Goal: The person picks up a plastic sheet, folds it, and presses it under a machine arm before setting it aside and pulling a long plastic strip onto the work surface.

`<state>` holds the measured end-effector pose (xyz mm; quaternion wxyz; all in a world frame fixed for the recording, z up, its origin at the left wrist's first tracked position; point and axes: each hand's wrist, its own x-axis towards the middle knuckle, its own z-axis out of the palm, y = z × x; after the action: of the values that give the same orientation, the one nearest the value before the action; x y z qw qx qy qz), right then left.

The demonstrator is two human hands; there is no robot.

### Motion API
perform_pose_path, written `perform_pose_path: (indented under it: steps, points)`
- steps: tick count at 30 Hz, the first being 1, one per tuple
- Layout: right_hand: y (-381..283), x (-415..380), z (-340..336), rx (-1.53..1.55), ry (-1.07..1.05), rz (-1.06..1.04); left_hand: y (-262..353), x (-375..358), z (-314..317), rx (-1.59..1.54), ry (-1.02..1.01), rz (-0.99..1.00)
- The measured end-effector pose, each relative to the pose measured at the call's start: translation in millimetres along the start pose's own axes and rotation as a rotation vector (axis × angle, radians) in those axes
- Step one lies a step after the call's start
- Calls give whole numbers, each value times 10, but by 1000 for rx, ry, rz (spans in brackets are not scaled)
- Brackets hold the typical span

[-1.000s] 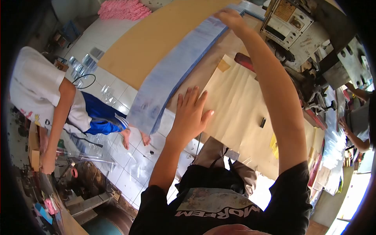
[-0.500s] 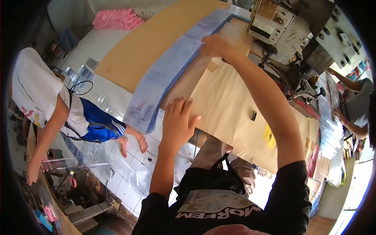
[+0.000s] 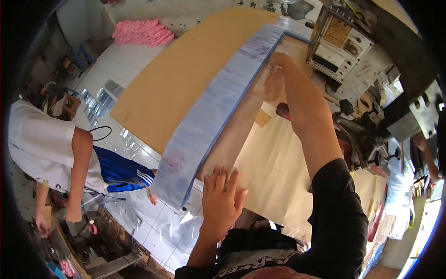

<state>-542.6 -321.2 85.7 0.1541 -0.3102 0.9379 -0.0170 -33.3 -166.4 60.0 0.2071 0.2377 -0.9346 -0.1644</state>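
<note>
1. Bluish plastic sheets (image 3: 204, 111): a long, layered strip running obliquely from the near left to the far right, with the tan board (image 3: 172, 79) along its outer side and the glossy brown panel (image 3: 230, 144) along its inner side.
2. Left hand (image 3: 219, 202): palm down, fingers extended and slightly parted, nothing grasped. The fingertips lie at the near end of the brown panel, just right of the sheets' near end.
3. Right hand (image 3: 281, 63): bent at the wrist over the far part of the brown panel, beside the inner edge of the sheets. The fingertips are not distinct; whether they are closed on that edge cannot be told.
4. Pale brown paper (image 3: 274, 162): on the inner side of the panel, right of the left hand, bearing a small tan patch (image 3: 264, 118). A dark red object (image 3: 282, 110) lies near the right forearm.
5. Surroundings: a control box (image 3: 341, 46) stands right of the right hand; a person in a white shirt (image 3: 46, 144) bends at far left.
</note>
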Motion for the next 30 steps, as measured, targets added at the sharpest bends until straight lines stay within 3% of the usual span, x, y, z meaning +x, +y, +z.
perform_pose_path:
  steps: [1,6,9,14,15,17,20,22,23,25,27,29,30]
  points:
    - [-27,10,54,4,-7,-3,-7,11,0,5,-5,-4]
    - [-47,-92,209,-66,439,135,-11,19,-14,-10,-12,-8]
    - [-89,-136,-5,41,290,182,-32,0,-4,-10,1,16]
    - [-278,-386,-294,24,292,88,-36,-49,8,-9,46,49]
    - [-362,-490,-367,27,273,43,-42,-60,10,-2,63,61]
    - [-578,-1029,-538,34,403,-328,-22,-61,13,10,81,31]
    - [-885,-1273,-403,60,487,-483,-60,-61,28,-7,115,44]
    - [-1077,-1523,-153,211,882,-987,-93,-33,88,-25,145,92]
    - [-1145,-1735,-126,215,876,-1004,-96,-18,89,-19,152,76]
    - [-1307,-2955,-173,224,415,-886,-112,-15,81,-65,122,90]
    - [-1363,-3495,-11,166,389,-1001,-98,-105,67,-51,158,107]
    - [-1386,-3731,288,312,347,-1268,-32,-197,-37,24,319,196]
    - [-1391,-3863,430,311,340,-1342,-9,-302,-73,-105,367,172]
